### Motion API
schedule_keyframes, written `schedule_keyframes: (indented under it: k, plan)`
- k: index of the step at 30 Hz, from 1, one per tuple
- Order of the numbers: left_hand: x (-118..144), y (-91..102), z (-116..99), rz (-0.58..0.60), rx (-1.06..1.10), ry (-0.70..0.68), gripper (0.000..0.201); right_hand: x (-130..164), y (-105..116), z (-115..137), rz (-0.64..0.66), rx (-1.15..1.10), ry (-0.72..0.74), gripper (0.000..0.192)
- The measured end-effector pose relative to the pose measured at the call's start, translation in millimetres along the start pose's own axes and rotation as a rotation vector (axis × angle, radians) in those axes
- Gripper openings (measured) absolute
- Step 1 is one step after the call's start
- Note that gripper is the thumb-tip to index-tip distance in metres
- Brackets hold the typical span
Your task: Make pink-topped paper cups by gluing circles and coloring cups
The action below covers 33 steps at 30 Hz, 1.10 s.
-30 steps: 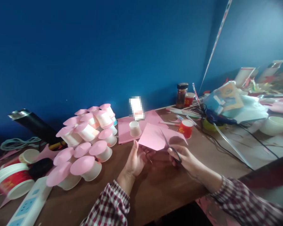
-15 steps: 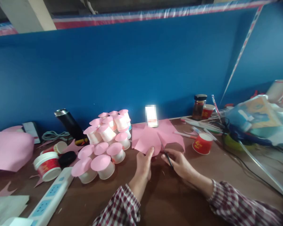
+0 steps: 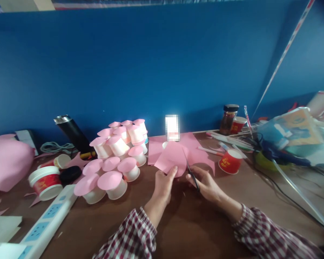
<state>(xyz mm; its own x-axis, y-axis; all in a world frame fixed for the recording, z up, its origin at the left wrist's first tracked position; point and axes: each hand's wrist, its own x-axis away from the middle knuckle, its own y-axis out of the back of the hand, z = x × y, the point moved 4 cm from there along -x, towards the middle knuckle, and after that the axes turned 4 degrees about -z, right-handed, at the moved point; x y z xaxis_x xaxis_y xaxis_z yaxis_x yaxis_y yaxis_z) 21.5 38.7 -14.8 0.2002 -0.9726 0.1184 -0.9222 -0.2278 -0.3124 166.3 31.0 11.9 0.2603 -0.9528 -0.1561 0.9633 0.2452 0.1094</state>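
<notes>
My left hand (image 3: 164,185) pinches the near edge of a piece of pink paper (image 3: 170,160), thumb on top. Closed around the handles of dark scissors (image 3: 193,177), my right hand (image 3: 206,185) is just right of it. The scissor blades point away from me and lie at the right edge of the held paper. Behind it, more pink paper (image 3: 196,144) lies on the table with curved cut edges. To the left stand several upturned white paper cups (image 3: 117,190), topped with shallow pink paper cones (image 3: 110,179).
A red paper cup (image 3: 230,162) stands right of my hands, near straws (image 3: 232,140) and a dark-lidded jar (image 3: 229,118). On the left are a power strip (image 3: 47,219), red-and-white cups (image 3: 45,182) and a black flask (image 3: 72,133). A blue partition (image 3: 151,64) rises behind.
The held pink paper has turned, and its outline now looks rounder, with the scissors along its right side. My view has tipped down slightly. Both hands keep their hold.
</notes>
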Motion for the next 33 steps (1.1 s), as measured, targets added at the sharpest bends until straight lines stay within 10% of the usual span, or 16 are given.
schedule_keyframes:
  k: [33]
  plan:
    - [-5.3, 6.3, 0.4, -0.042, -0.098, -0.086, 0.041, -4.7, 10.4, -2.6, -0.005, 0.159, 0.024, 0.032]
